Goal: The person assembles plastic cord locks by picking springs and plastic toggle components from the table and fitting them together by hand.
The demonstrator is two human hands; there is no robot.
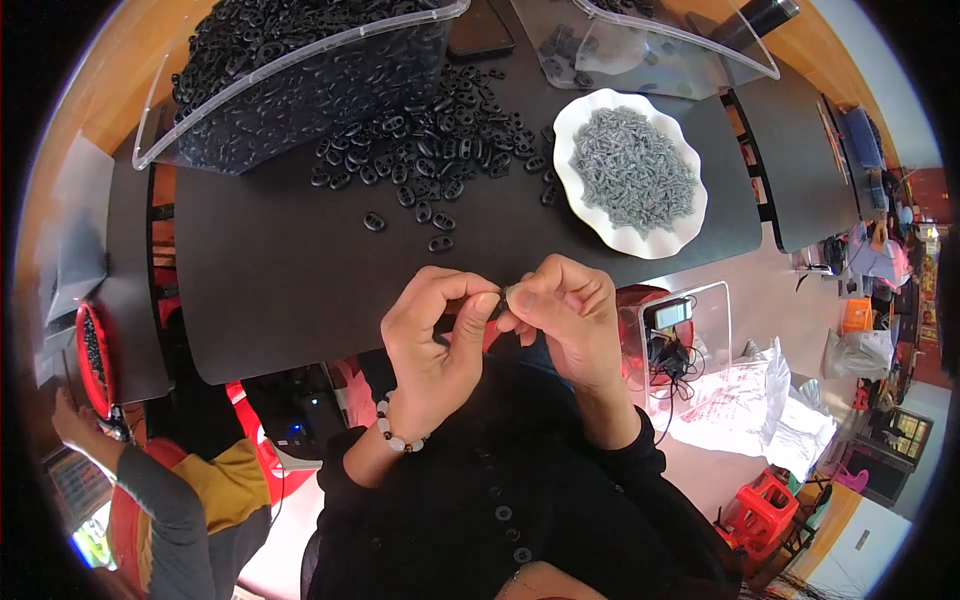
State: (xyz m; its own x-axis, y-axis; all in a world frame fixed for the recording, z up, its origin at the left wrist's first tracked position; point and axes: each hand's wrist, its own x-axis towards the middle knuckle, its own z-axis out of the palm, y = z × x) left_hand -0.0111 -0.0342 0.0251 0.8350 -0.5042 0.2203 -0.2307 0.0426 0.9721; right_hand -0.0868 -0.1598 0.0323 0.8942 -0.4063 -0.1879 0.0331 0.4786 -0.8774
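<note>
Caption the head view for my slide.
Left fingers and right fingers pinch a dark piece near a white dish of grey pieces.

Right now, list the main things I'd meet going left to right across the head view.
Red tray, clear plastic bin, small dark piece, scalloped white dish, red plastic stool.

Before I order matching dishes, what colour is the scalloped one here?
White: the scalloped dish shows best in the head view.
</note>
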